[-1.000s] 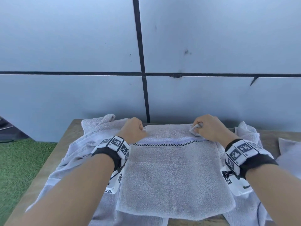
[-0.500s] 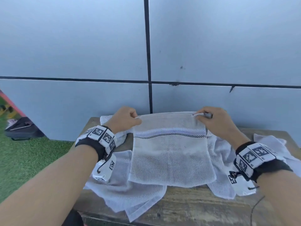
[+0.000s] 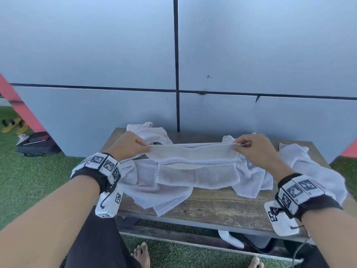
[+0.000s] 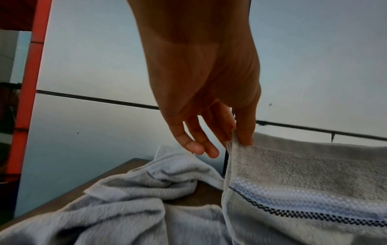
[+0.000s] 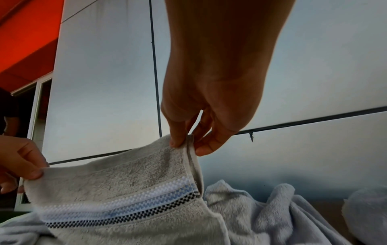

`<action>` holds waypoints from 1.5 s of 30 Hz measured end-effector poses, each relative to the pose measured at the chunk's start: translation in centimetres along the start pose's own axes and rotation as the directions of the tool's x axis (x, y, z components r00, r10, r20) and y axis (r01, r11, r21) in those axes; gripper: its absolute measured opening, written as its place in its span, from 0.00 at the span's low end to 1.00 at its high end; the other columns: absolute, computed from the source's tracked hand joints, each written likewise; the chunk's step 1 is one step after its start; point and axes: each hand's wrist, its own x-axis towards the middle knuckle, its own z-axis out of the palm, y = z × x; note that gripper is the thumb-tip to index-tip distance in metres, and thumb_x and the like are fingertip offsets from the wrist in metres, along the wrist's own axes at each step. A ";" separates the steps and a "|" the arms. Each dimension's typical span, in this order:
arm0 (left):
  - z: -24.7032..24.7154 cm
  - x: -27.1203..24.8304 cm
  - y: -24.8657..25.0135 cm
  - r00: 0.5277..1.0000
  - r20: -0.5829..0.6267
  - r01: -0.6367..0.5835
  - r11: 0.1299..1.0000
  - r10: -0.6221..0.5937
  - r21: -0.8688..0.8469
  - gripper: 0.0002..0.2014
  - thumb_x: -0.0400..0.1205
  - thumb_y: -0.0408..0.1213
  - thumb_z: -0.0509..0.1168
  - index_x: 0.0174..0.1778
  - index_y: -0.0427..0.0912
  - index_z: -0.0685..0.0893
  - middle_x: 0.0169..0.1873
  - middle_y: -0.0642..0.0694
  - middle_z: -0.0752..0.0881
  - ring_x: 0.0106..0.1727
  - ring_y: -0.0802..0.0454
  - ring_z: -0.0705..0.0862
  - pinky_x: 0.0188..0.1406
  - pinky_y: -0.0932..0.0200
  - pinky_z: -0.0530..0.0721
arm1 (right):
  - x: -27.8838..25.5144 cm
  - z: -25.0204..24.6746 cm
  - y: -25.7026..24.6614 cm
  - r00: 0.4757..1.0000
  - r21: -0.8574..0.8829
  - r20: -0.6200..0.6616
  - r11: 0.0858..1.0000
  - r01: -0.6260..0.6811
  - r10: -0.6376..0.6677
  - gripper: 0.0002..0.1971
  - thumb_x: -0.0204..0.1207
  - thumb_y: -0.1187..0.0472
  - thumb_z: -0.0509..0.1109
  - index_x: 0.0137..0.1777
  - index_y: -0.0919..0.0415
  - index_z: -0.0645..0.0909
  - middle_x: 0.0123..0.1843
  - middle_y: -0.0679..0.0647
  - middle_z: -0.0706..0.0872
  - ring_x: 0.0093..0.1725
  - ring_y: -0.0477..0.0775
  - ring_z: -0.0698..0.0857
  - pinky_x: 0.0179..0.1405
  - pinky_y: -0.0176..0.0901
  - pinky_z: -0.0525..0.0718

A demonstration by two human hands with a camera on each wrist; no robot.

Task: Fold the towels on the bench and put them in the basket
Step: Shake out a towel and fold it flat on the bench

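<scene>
A pale grey towel (image 3: 195, 161) with a blue and checked stripe hangs lifted above the wooden bench (image 3: 222, 202). My left hand (image 3: 133, 146) pinches its top left corner (image 4: 236, 142) between thumb and finger. My right hand (image 3: 251, 147) pinches the top right corner (image 5: 188, 142). The towel (image 5: 125, 190) is stretched between both hands, and its lower part hangs folded over the other towels. Several more loose towels (image 3: 154, 188) lie crumpled on the bench under and beside it. No basket is in view.
A grey panelled wall (image 3: 251, 64) stands right behind the bench. Green artificial turf (image 3: 29, 180) surrounds it. A dark bag (image 3: 36, 144) and yellow sandals (image 3: 13, 124) lie on the left. Another towel (image 3: 309, 167) covers the bench's right end. My bare feet (image 3: 142, 256) are below.
Both hands have lifted the striped towel off the bench and drawn it toward me, so it now hangs stretched. The head view has pulled back, showing the bench's front edge and the turf.
</scene>
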 end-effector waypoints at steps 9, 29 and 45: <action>8.0 -3.2 3.2 0.976 0.013 -0.217 0.967 0.217 0.137 0.12 0.77 0.35 0.75 0.56 0.43 0.90 0.55 0.49 0.89 0.53 0.63 0.83 0.60 0.66 0.79 | -5.1 4.0 -1.8 0.996 0.015 0.076 0.999 0.047 -0.048 0.07 0.75 0.68 0.74 0.41 0.54 0.89 0.33 0.47 0.89 0.35 0.45 0.86 0.35 0.34 0.82; 14.2 -4.5 8.9 0.898 -0.144 -0.437 0.875 0.415 -0.206 0.01 0.76 0.32 0.76 0.40 0.42 0.93 0.35 0.53 0.91 0.40 0.58 0.88 0.47 0.61 0.86 | -6.6 4.5 -4.3 0.994 0.294 0.077 0.951 -0.100 0.081 0.11 0.74 0.74 0.75 0.50 0.58 0.87 0.43 0.53 0.93 0.47 0.50 0.91 0.54 0.47 0.90; 14.4 -4.1 9.3 0.932 -0.138 -0.363 0.867 0.336 -0.341 0.03 0.74 0.29 0.76 0.35 0.39 0.92 0.33 0.50 0.91 0.38 0.56 0.90 0.48 0.51 0.89 | -6.3 4.5 -4.6 0.994 0.312 0.029 0.944 -0.106 0.102 0.06 0.74 0.71 0.77 0.48 0.61 0.88 0.41 0.55 0.93 0.44 0.52 0.92 0.50 0.42 0.89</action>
